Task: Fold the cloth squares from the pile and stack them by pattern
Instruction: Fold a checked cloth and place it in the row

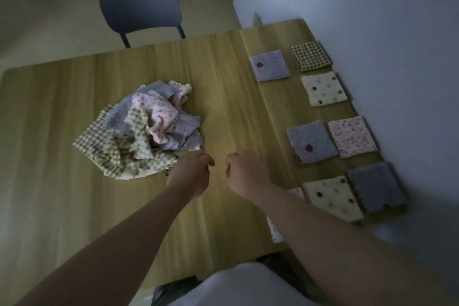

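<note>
A loose pile of cloth squares (144, 129) lies left of the table's middle: checked, grey, pink dotted. My left hand (191, 172) hovers at the pile's near right corner with loosely curled fingers and holds nothing. My right hand (244, 171) is beside it over bare wood, its fingers curled, also with nothing in it. Folded squares lie along the right side: grey with a red spot (269, 66), brown check (311, 55), cream with dots (324, 88), another grey one (311, 141), pink speckled (351, 136), cream dotted (332, 197), plain grey (377, 186). My right forearm partly covers a pink one (275, 228).
The wooden table (74, 194) stands against a white wall (372, 7) on the right. A dark blue chair (140, 10) is behind the far edge. My lap in light clothing shows at the near edge.
</note>
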Demonstrator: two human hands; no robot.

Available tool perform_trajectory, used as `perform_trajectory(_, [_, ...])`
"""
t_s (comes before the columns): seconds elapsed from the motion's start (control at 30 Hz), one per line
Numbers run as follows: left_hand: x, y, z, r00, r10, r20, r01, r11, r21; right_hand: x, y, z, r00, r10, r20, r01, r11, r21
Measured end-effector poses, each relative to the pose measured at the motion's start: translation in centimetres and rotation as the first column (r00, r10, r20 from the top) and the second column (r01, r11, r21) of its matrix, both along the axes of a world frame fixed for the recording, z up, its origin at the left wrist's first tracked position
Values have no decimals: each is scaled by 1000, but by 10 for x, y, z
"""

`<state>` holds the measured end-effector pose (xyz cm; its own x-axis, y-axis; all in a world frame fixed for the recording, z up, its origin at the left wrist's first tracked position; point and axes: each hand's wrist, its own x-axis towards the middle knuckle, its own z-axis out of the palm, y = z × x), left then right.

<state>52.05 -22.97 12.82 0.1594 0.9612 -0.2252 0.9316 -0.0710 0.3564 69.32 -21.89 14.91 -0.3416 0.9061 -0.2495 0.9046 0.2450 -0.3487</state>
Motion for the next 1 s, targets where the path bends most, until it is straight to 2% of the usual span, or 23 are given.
perform_trajectory(0.23, [-150, -63, 10, 992, -98, 79, 98, 995, 8, -125, -83, 5, 985, -138, 104, 148, 985, -90])
perform_trajectory(0.3, [-192, -79, 13, 994, -86, 61, 87, 996, -10, -157, -105, 10, 984, -156, 85, 166, 977, -135])
perform_trajectory(0.47, [-278, -115, 14, 1000, -21, 1, 21, 997, -78, -223, -154, 28, 979, -188, 78, 196, 974, -110])
perform_trajectory(0.6, [-297, -144, 13, 1000, -6, 22, 8, 996, -89, -249, -187, 28, 980, -191, 62, 197, 972, -127])
perform_trajectory(0.77, [-315, -185, 18, 998, -57, 8, 57, 992, -112, -273, -222, 27, 958, -285, 26, 285, 943, -173])
perform_trajectory(0.9, [-353, -203, 36, 982, -169, -88, 157, 980, -120, -312, -264, 30, 910, -413, 11, 407, 891, -204])
perform_trajectory(1.0, [-375, -186, 43, 961, -226, -162, 207, 970, -123, -331, -278, 33, 900, -435, 4, 427, 881, -202])
